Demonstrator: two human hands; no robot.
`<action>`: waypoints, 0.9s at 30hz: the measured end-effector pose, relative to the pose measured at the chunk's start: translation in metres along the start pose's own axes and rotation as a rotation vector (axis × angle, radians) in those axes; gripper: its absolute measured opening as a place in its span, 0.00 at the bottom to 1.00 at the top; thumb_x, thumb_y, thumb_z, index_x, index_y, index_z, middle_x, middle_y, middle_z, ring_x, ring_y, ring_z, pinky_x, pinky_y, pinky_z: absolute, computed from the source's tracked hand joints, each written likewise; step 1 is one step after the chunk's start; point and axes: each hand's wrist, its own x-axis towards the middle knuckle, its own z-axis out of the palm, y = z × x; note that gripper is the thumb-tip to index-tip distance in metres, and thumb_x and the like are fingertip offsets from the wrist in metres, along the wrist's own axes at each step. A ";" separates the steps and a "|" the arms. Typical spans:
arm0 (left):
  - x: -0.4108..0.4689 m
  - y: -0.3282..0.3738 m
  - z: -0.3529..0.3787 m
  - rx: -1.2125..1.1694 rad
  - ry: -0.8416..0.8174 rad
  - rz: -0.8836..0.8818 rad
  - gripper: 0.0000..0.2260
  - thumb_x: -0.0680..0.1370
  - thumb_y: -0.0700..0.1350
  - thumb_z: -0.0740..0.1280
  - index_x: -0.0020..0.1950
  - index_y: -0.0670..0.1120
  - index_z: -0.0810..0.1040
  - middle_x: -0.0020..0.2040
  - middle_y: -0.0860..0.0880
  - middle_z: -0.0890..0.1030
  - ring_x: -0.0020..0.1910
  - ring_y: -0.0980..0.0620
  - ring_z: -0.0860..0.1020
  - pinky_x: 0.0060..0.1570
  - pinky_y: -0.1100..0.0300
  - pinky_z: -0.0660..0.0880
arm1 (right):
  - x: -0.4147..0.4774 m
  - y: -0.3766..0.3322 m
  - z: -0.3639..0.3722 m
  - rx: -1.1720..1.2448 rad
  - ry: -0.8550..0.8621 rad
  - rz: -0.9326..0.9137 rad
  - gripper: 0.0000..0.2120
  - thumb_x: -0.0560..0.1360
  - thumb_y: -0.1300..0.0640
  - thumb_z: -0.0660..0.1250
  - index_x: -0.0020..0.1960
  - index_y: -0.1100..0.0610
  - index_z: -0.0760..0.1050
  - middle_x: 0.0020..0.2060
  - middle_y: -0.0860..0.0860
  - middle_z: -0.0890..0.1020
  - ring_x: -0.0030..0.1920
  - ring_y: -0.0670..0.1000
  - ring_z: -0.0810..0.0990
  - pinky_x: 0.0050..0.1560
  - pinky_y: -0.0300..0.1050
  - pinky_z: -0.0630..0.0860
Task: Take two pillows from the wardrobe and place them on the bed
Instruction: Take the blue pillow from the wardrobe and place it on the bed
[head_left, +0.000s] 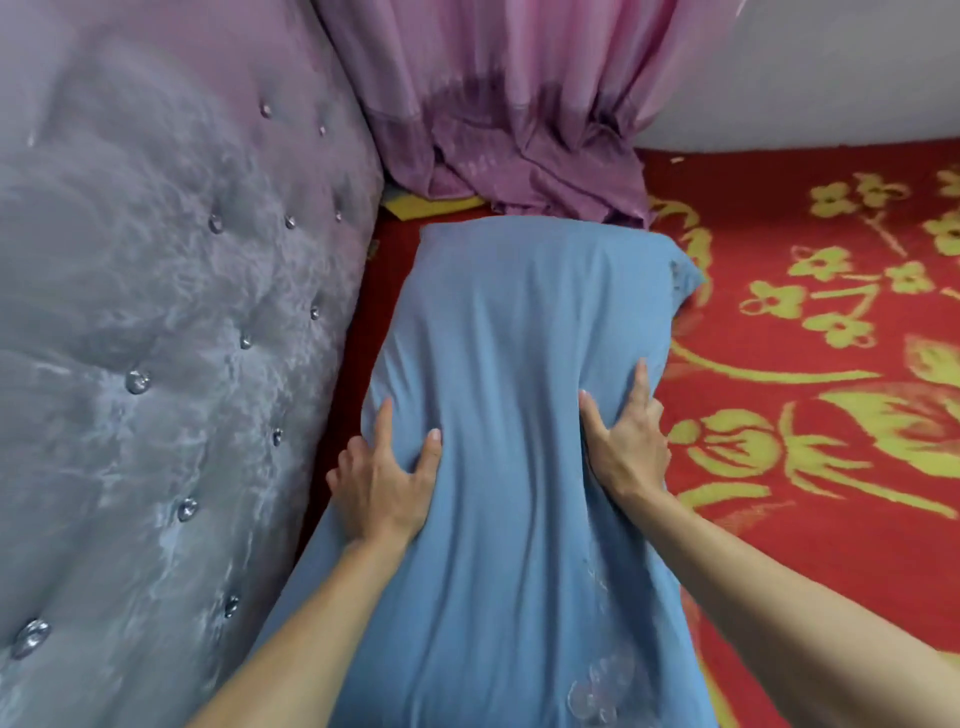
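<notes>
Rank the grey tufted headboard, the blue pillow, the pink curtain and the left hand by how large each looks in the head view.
1. Grey tufted headboard, though nearness to the camera inflates it.
2. Blue pillow, close behind it.
3. Pink curtain, cut off by the frame, so only its visible part counts.
4. Left hand, clearly smallest.

Both forearms bare, no sleeves in view. Left hand (382, 491) & right hand (628, 441): no gloves, short nails.
</notes>
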 end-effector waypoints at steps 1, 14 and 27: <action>0.017 0.008 0.000 0.030 0.006 0.012 0.35 0.69 0.70 0.50 0.73 0.56 0.61 0.53 0.38 0.77 0.56 0.38 0.74 0.58 0.45 0.66 | 0.021 -0.014 0.004 -0.014 -0.011 -0.035 0.37 0.75 0.35 0.59 0.77 0.45 0.47 0.63 0.62 0.69 0.58 0.67 0.75 0.57 0.59 0.71; 0.175 -0.004 0.076 0.162 -0.156 0.150 0.37 0.71 0.71 0.57 0.76 0.58 0.51 0.74 0.39 0.61 0.72 0.40 0.61 0.70 0.41 0.57 | 0.174 -0.080 0.109 -0.206 -0.211 -0.401 0.37 0.73 0.29 0.56 0.76 0.41 0.49 0.78 0.59 0.49 0.74 0.66 0.55 0.72 0.63 0.58; 0.069 -0.105 0.092 0.462 -0.320 0.566 0.51 0.61 0.77 0.57 0.76 0.49 0.56 0.77 0.39 0.58 0.76 0.41 0.55 0.67 0.31 0.60 | 0.014 0.055 0.114 -0.640 -0.410 -1.017 0.58 0.54 0.28 0.70 0.77 0.45 0.51 0.76 0.60 0.57 0.75 0.68 0.54 0.66 0.77 0.57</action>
